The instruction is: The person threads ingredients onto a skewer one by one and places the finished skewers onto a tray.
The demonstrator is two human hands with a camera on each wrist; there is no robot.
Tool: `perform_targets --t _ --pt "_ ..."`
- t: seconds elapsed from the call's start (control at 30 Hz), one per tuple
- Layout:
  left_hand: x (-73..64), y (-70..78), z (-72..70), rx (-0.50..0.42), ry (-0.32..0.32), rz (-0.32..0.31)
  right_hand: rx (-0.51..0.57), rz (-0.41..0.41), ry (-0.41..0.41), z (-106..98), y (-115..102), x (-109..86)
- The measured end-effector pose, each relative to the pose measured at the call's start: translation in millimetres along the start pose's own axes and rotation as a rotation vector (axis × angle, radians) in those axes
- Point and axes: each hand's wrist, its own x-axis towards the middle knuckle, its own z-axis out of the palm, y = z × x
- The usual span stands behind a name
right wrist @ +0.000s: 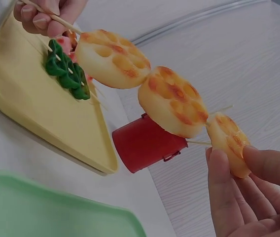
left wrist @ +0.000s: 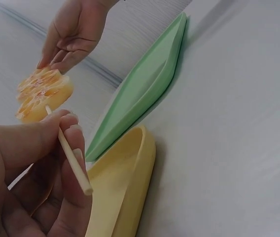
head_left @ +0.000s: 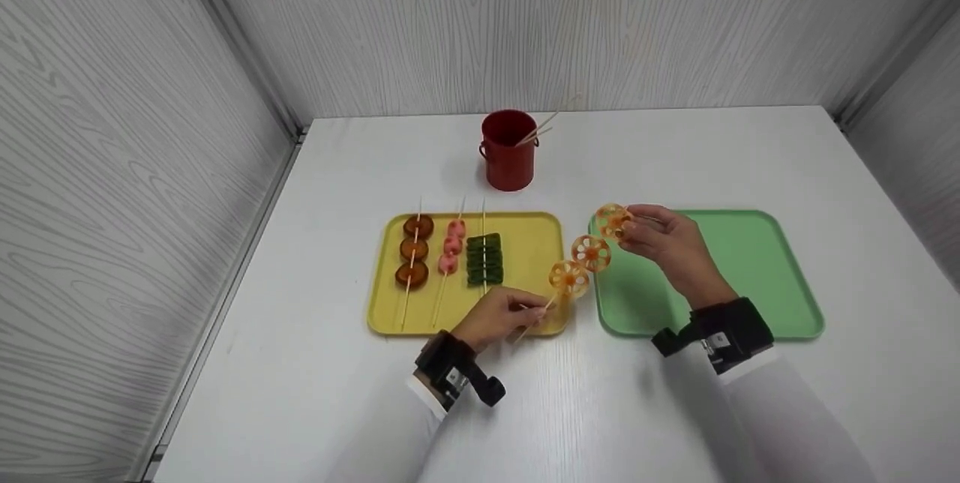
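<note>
Between the two hands a skewer of lotus root slices (head_left: 591, 253) is held up slantwise, with three slices threaded on one stick. My left hand (head_left: 505, 316) pinches the lower part of the wooden stick (left wrist: 72, 160) between thumb and fingers, above the front right corner of the yellow tray (head_left: 529, 243). At the upper end, my right hand (head_left: 664, 243) pinches the outermost lotus root slice (right wrist: 228, 143) between thumb and fingers, over the left side of the green tray (head_left: 739, 273). In the right wrist view, the slices line up along the stick, the outermost at a different angle.
On the yellow tray lie a skewer of brown round slices (head_left: 413, 249), a skewer of pink balls (head_left: 452, 246) and a skewer of folded green pieces (head_left: 484, 259). Behind the trays stands a red bucket (head_left: 510, 160) with thin sticks (head_left: 536, 134) leaning in it.
</note>
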Motion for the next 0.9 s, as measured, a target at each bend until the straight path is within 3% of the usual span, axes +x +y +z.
perform_targets --t 0.23,0.53,0.9 --pt "-1.5 0.0 0.7 0.004 0.008 0.032 -0.002 0.0 0.002 2 3 -0.6" --pt "-1.0 1.3 1.5 0.008 0.007 0.001 0.019 0.018 -0.005 6 10 -1.8" --pt "-3.3 -0.5 2.0 0.032 0.019 -0.006 -0.055 0.016 -0.04 8 14 -3.6"
